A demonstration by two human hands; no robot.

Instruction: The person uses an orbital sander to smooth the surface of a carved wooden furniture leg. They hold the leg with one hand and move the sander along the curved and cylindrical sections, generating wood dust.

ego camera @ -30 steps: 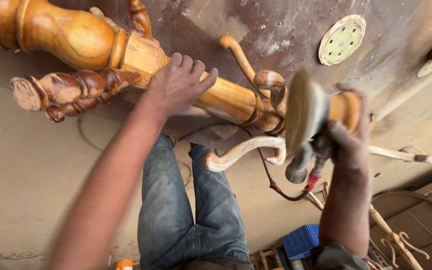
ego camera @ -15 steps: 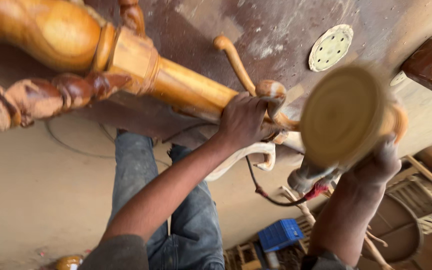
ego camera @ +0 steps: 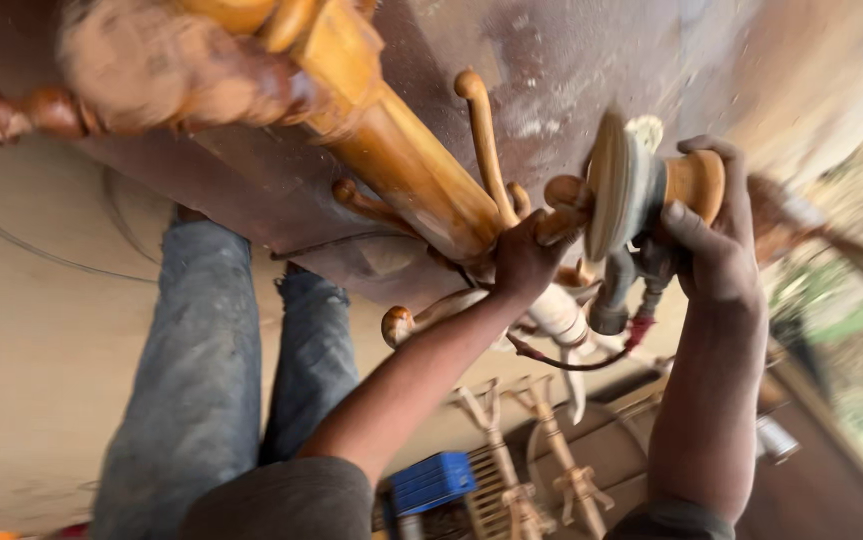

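Dusty workshop floor lies behind. Left hand [ego camera: 524, 262] has slid from mid-shaft to grip the turned wooden post [ego camera: 407, 170] at its end; right hand [ego camera: 714, 240] clutches the disc sander [ego camera: 620, 190], now closer.

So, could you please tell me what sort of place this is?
Likely a woodworking shop: a turned, varnished wooden post, a disc sander in the right hand, and unfinished carved wooden pieces on the floor.

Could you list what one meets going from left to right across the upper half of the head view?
Dark turned finial → square-sectioned wooden post → left hand gripping the post's end → sanding disc of the sander → right hand holding the sander.
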